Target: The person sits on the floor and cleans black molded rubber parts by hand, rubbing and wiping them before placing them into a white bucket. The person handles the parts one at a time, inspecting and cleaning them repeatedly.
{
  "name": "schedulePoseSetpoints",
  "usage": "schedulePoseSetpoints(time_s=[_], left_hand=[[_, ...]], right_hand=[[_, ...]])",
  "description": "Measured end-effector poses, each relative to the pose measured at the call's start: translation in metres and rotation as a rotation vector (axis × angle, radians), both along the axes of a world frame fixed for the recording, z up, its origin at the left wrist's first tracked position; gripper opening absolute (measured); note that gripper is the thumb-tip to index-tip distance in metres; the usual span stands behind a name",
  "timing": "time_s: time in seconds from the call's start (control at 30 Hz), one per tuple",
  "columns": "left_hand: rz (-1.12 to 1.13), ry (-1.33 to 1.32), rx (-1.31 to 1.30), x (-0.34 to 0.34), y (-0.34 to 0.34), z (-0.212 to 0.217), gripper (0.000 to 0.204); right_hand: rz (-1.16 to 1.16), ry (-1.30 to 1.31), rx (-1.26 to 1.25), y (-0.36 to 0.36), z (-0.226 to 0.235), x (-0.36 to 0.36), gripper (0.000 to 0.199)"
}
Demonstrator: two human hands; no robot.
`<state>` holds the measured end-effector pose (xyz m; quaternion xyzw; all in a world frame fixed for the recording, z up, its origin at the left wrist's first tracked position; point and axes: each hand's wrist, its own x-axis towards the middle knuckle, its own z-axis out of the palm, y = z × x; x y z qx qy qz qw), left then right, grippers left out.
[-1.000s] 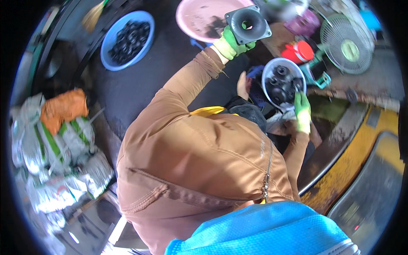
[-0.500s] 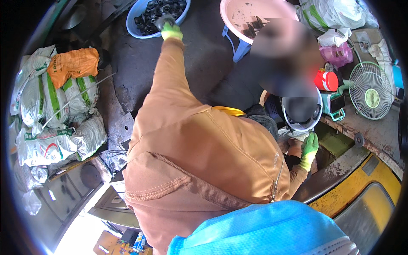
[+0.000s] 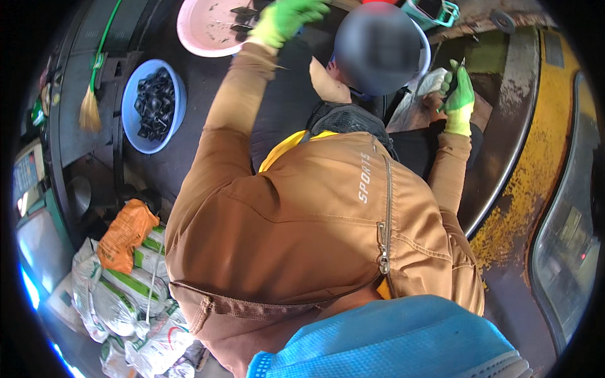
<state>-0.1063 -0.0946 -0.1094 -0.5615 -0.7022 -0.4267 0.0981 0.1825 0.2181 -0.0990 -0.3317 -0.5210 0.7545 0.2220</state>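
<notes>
My left hand (image 3: pixel 287 22), in a green and yellow glove, is raised beside the pink basin (image 3: pixel 189 28). Its fingers stretch to the right, and I see nothing held in them. A few dark pieces (image 3: pixel 242 25) lie in that basin. My right hand (image 3: pixel 460 101), gloved alike, is closed around a small black part (image 3: pixel 452 82), mostly covered by the fingers. Close beside it are a whitish sack (image 3: pixel 416 97) and a bit of another person's bare skin. Farther left, a blue basin (image 3: pixel 126 116) holds a heap of black moulded parts (image 3: pixel 153 104).
Another person (image 3: pixel 331 82) sits close in front, head blurred. A yellow, rust-worn machine (image 3: pixel 526 189) with a metal edge runs along my right. Filled sacks (image 3: pixel 120 302) and an orange bag (image 3: pixel 128 234) are piled at lower left. A broom (image 3: pixel 90 110) hangs at far left.
My left hand has left the blue basin's parts and moved right, to beside the pink basin. My right hand now closes on a black part. The view has turned, shifting the basins left.
</notes>
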Motion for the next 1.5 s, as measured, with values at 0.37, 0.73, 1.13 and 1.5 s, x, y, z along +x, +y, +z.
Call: schedulePoseSetpoints(time_s=[0.37, 0.73, 1.13, 1.5], left_hand=[[0.034, -0.472, -0.869, 0.071, 0.164, -0.112, 0.052], [0.031, -0.608, -0.266, 0.091, 0.136, 0.029, 0.053], [-0.235, -0.797, 0.224, 0.132, 0.106, 0.075, 0.045], [-0.194, -0.767, 0.289, 0.175, 0.094, 0.099, 0.057]], right_hand=[[0.055, 0.011, -0.118, 0.004, -0.006, 0.006, 0.023], [0.112, -0.154, 0.067, -0.044, 0.002, -0.027, 0.05], [0.164, 0.03, -0.255, -0.098, 0.026, -0.017, 0.039], [0.065, 0.193, 1.011, -0.124, 0.037, -0.026, 0.042]])
